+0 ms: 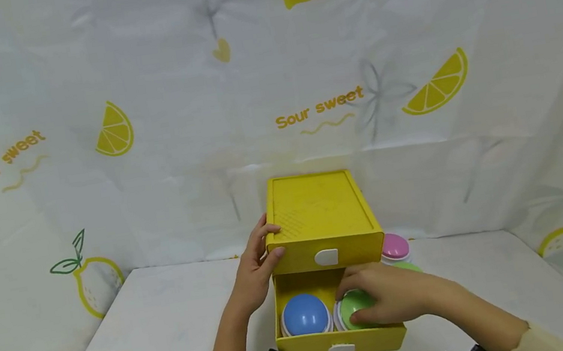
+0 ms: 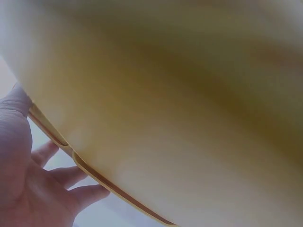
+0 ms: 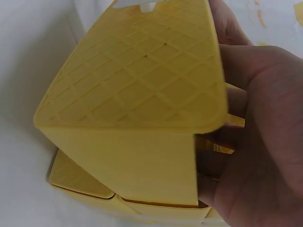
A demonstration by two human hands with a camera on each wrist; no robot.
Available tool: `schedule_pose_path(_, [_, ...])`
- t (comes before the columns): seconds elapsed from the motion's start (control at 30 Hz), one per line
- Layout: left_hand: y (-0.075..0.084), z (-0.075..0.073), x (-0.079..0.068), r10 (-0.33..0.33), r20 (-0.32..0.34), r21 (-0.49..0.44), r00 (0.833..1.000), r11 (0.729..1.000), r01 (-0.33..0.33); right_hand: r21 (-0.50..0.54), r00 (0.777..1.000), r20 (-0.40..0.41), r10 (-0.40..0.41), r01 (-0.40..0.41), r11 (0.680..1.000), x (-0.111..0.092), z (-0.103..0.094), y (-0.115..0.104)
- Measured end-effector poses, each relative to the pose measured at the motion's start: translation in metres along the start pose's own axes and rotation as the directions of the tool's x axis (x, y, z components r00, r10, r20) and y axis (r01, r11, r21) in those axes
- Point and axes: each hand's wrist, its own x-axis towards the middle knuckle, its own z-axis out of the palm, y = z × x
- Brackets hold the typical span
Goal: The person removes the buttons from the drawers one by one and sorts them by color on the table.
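Note:
A yellow two-drawer box (image 1: 321, 206) stands on the table, its lower drawer (image 1: 296, 348) pulled out and its upper one closed. My left hand (image 1: 250, 277) grips the box's left side near the top, with the thumb at the front edge; the left wrist view shows several fingers against its edge. Inside the lower drawer sit a round blue dome with a white rim (image 1: 305, 314) on the left and a round green dome with a white rim (image 1: 352, 303) on the right. Reaching in from the right, my right hand (image 1: 394, 293) holds the green dome, partly covering it.
Behind my right hand, beside the box, are a pink dome with a white base (image 1: 394, 245) and a partly hidden green dome (image 1: 407, 266). A white lemon-printed sheet (image 1: 186, 123) hangs behind the white table (image 1: 173, 325).

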Motion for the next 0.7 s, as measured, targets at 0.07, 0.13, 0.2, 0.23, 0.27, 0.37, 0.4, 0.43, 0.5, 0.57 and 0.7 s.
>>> schedule_pose_path(0.07, [0.0,0.0,0.0,0.0,0.003,-0.006,1.0,1.0,0.0,0.009,1.0,-0.011,-0.006,0.006,1.0,-0.003,-0.002,-0.001])
schedule_pose_path(0.13, [-0.001,0.001,0.001,-0.004,0.003,-0.005,1.0,1.0,0.004,0.019,1.0,-0.02,-0.006,0.007,1.0,-0.007,-0.003,-0.003])
schedule_pose_path(0.2, [-0.001,0.001,0.001,-0.004,0.003,0.001,1.0,1.0,0.004,0.007,0.999,-0.044,-0.011,0.011,1.0,-0.011,-0.004,-0.004])
schedule_pose_path(0.23, [-0.001,0.001,0.002,-0.005,0.004,0.002,1.0,1.0,0.005,-0.005,0.998,-0.059,-0.012,0.012,1.0,-0.013,-0.004,-0.004])
schedule_pose_path(0.27, [-0.001,0.001,0.002,-0.003,0.003,0.004,1.0,1.0,0.003,-0.016,0.997,-0.075,-0.009,0.007,1.0,-0.014,-0.005,-0.004])
schedule_pose_path(0.37, [-0.001,0.001,0.002,0.004,-0.003,0.015,1.0,1.0,-0.004,-0.013,0.993,-0.121,0.011,-0.013,1.0,-0.019,-0.006,-0.002])
schedule_pose_path(0.4, [-0.001,0.001,0.002,0.006,-0.007,0.018,1.0,1.0,-0.006,0.004,0.991,-0.129,0.02,-0.02,1.0,-0.019,-0.006,-0.001])
schedule_pose_path(0.43, [-0.001,0.0,0.002,0.008,-0.01,0.023,1.0,1.0,-0.008,0.039,0.991,-0.134,0.023,-0.018,0.999,-0.02,-0.005,0.0])
schedule_pose_path(0.5, [-0.001,0.0,0.001,0.007,-0.015,0.028,1.0,1.0,-0.007,0.12,0.99,-0.139,0.035,-0.018,0.993,-0.02,-0.003,0.004])
schedule_pose_path(0.57, [-0.001,0.0,0.0,0.008,-0.016,0.028,1.0,1.0,-0.007,0.19,0.986,-0.162,0.035,-0.004,0.982,-0.02,0.002,0.008])
schedule_pose_path(0.7, [-0.001,0.001,-0.001,0.007,-0.01,0.025,1.0,1.0,-0.006,0.33,0.961,-0.266,0.075,0.018,0.944,-0.026,0.01,0.014])
